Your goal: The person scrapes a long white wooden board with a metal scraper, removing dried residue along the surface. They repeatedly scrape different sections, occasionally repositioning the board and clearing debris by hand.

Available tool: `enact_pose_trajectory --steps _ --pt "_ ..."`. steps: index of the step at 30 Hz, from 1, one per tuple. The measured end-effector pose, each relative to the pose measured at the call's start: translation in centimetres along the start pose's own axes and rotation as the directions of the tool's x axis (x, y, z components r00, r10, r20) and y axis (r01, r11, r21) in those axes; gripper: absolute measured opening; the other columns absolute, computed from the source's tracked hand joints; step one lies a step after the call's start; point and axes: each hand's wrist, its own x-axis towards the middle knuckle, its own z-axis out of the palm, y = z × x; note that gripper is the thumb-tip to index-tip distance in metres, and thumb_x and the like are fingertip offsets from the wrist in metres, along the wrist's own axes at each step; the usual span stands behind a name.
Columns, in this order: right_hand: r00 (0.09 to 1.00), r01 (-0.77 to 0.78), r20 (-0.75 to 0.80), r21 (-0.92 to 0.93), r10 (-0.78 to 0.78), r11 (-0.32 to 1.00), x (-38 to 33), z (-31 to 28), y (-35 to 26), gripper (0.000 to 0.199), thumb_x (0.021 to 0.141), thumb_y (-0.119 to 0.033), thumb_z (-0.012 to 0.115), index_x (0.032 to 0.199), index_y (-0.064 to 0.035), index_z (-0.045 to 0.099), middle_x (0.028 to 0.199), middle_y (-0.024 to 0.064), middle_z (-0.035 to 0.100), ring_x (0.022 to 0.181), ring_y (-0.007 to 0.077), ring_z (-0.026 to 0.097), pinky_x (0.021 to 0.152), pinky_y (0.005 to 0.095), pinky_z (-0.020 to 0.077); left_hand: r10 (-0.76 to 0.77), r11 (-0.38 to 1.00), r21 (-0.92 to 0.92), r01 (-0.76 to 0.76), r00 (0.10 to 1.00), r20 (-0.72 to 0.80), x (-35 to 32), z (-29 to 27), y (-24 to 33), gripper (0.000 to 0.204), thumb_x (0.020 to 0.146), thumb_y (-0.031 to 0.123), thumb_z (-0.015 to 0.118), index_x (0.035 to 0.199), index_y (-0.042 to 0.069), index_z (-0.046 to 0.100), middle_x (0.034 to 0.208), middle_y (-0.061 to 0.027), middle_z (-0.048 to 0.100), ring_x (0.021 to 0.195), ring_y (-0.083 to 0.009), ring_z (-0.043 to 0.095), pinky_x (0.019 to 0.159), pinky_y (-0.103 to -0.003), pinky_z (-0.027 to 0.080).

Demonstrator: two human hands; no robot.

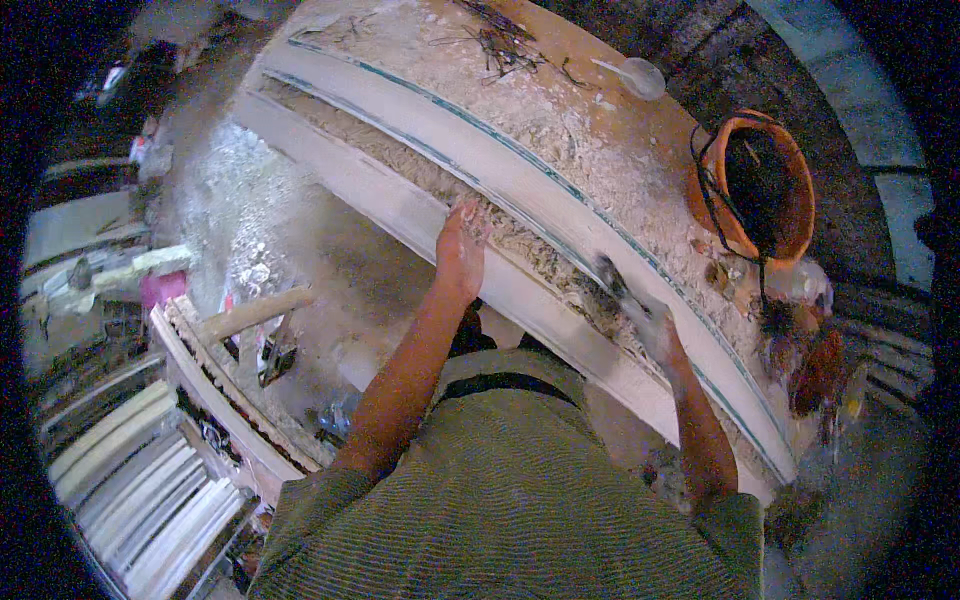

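Note:
A long white plaster-like moulding point(500, 170) with dark green lines along it lies diagonally across the bench in front of me. A trough of rough, whitish fibrous material point(545, 262) runs beside it, bordered on my side by a pale rail point(540, 312). My left hand point(462, 252) rests over this rail, its dusty fingers reaching to the fibrous material; they look extended, with nothing held. Farther right, my right hand point(655, 330) is closed round a dark-bristled brush point(610, 275), the bristles over the trough's far side. The brush handle is mostly hidden by the hand.
An orange bucket point(800, 215) with a dark inside and a black cord stands at the right. A translucent round scoop point(643, 78) and dark wiry strands point(500, 42) lie on the powdery bench. White mouldings point(150, 520) are stacked at lower left, near a curved piece point(215, 380).

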Motion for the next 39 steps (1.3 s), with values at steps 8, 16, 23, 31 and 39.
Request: enact_pose_trajectory --steps 8,16,23,31,39 --pt "0.904 0.402 -0.109 -0.111 -0.413 0.909 12.0 10.8 -14.1 0.037 0.09 -0.036 0.057 0.111 -0.0061 0.066 0.103 0.0189 0.067 0.095 0.0329 0.064 0.087 0.0421 0.048 -0.151 0.988 0.026 0.15 0.989 0.011 2.2 -0.1 4.8 0.043 0.095 0.037 0.05 0.127 0.008 0.048 0.128 -0.0069 0.052 0.119 -0.0259 0.049 0.105 -0.043 0.035" --pt "0.68 0.611 -0.157 -0.419 -0.716 0.672 25.1 19.5 -21.1 0.054 0.087 -0.034 0.058 0.128 0.0008 0.051 0.124 0.0211 0.057 0.115 0.0382 0.052 0.099 0.0454 0.0416 -0.152 0.988 0.042 0.152 0.988 -0.001 9.8 -0.8 10.7 0.044 0.093 0.04 0.052 0.125 0.011 0.049 0.118 -0.0045 0.054 0.112 -0.0233 0.049 0.103 -0.042 0.034" --pt "0.985 0.162 0.086 -0.152 -0.15 0.975 3.5 2.1 -5.3 0.037 0.091 -0.033 0.057 0.115 -0.0068 0.066 0.094 0.0119 0.069 0.083 0.0225 0.064 0.078 0.0366 0.0506 -0.084 0.979 -0.187 0.076 0.996 -0.034 10.6 -2.9 13.1 0.018 0.092 0.029 0.055 0.105 0.017 0.055 0.103 -0.0037 0.056 0.098 -0.0238 0.052 0.093 -0.042 0.043" --pt "0.827 0.528 -0.009 -0.329 -0.562 0.783 15.9 12.2 -18.5 0.035 0.092 -0.031 0.056 0.114 -0.0047 0.064 0.08 0.0181 0.064 0.071 0.0257 0.06 0.072 0.0398 0.0494 -0.023 0.995 -0.103 0.015 0.997 -0.071 12.0 -2.9 13.7 0.017 0.092 0.032 0.057 0.099 0.016 0.057 0.098 -0.0032 0.059 0.1 -0.0234 0.053 0.094 -0.043 0.041" --pt "0.924 0.349 -0.094 -0.195 -0.372 0.917 12.0 10.8 -17.4 0.036 0.086 -0.028 0.064 0.115 -0.0058 0.063 0.097 0.0171 0.066 0.087 0.032 0.064 0.081 0.0433 0.0511 -0.015 0.998 0.052 0.016 1.0 -0.015 13.0 -0.8 15.6 0.032 0.093 0.033 0.056 0.117 0.014 0.053 0.115 -0.0042 0.054 0.112 -0.0225 0.049 0.099 -0.044 0.04"
